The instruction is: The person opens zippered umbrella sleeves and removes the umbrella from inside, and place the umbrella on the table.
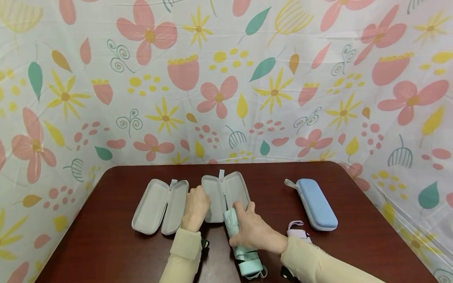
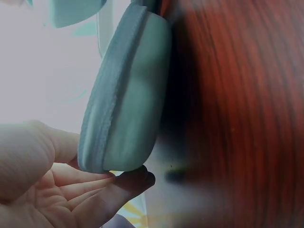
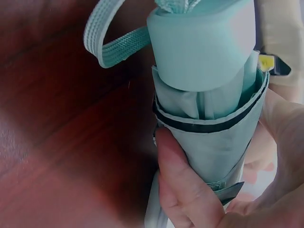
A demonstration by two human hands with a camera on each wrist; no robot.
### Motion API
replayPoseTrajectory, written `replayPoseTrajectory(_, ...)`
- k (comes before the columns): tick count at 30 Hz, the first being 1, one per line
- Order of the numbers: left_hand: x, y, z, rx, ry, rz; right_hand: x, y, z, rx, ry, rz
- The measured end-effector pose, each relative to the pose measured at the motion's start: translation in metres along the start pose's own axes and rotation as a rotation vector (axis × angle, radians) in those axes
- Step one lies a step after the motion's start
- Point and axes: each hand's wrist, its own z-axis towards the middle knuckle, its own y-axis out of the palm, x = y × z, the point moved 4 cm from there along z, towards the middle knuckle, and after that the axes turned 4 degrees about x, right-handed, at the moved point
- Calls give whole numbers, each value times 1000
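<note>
A mint-green folded umbrella (image 1: 249, 267) is in my right hand (image 1: 256, 230), its end with the wrist loop pointing towards me. The right wrist view shows my fingers and thumb wrapped round the umbrella's fabric sleeve (image 3: 209, 147). Its far end lies over the right half of an open zip case (image 1: 236, 185) with a pale grey lining. At that case's left edge is my left hand (image 1: 197, 206). In the left wrist view, thumb and fingers pinch one end of the case's green shell (image 2: 137, 99).
Left of my left hand lies another open, grey-lined case (image 1: 150, 206). A closed light blue case (image 1: 316, 202) is on the right of the brown table (image 1: 106, 239). Near it, a lilac item with a loop (image 1: 299, 233) is partly hidden by my right sleeve. A floral curtain hangs behind.
</note>
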Motion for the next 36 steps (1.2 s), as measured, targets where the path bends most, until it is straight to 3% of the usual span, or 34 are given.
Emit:
replayPoseTrajectory(9, 0, -1, 0, -7, -7, -28, -3, 5, -9, 31, -38, -10)
replayPoseTrajectory(16, 2, -3, -1, 17, 15, -26, -2, 11, -16, 0, -40, -18)
replayPoseTrajectory(36, 6, -5, -3, 71, 74, 16, 9, 17, -11, -10, -15, -49)
